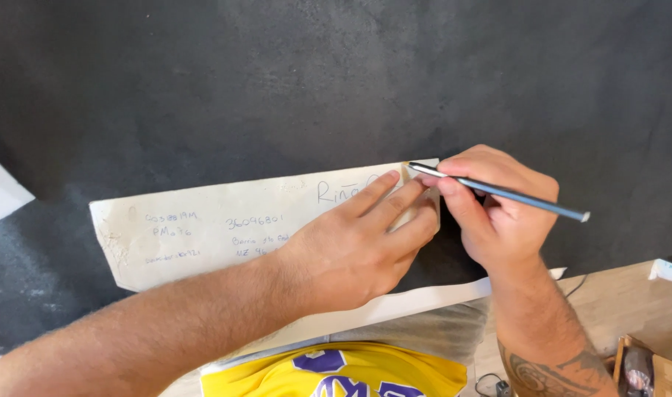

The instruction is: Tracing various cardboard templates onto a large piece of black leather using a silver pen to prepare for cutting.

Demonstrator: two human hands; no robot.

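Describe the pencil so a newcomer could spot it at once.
Start at the dark grey sheet and find the cream paper strip lying across it. At its right end, the right hand holds a thin grey-blue pencil, the only long, slender stick here.

I see a long cream paper pattern piece lying flat on the dark grey fabric. It has faint handwriting on it and its left end is cut at a slant. A thin blue-grey pencil lies tilted, its dark tip touching the paper's top right corner
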